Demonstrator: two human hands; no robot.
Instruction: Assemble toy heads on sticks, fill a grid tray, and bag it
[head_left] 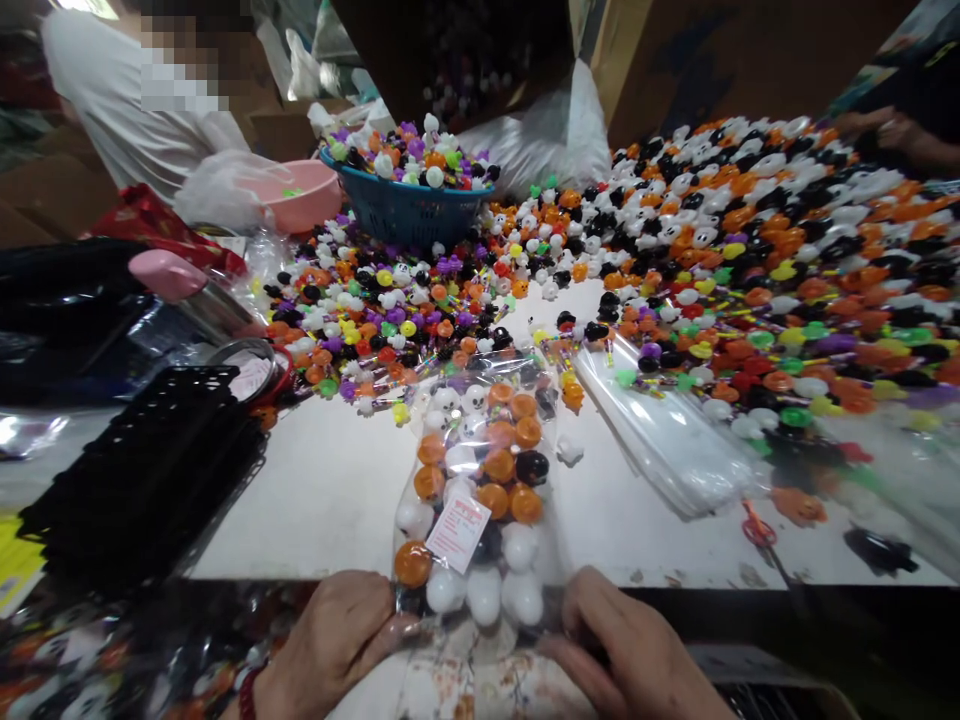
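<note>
A clear plastic bag (pixel 484 460) lies at the table's front edge, filled with orange, white and black small plastic figures. On its front shows a white label with red print (pixel 459 533). My left hand (pixel 341 630) pinches the bag's lower left corner between thumb and curled fingers. At the lower right corner, my right hand (pixel 622 635) is closed on the same bag. The bag's near edge hangs slightly over the table edge, between both hands.
Heaped loose figures (pixel 750 210) cover the back and right. A blue basket (pixel 416 210) of figures, a pink bowl (pixel 300 200), stacked black trays (pixel 142 480), flat clear bags (pixel 667 430) and scissors (pixel 759 525) surround the spot. A person in white (pixel 142 110) is at back left; another's hand (pixel 892 135) at right.
</note>
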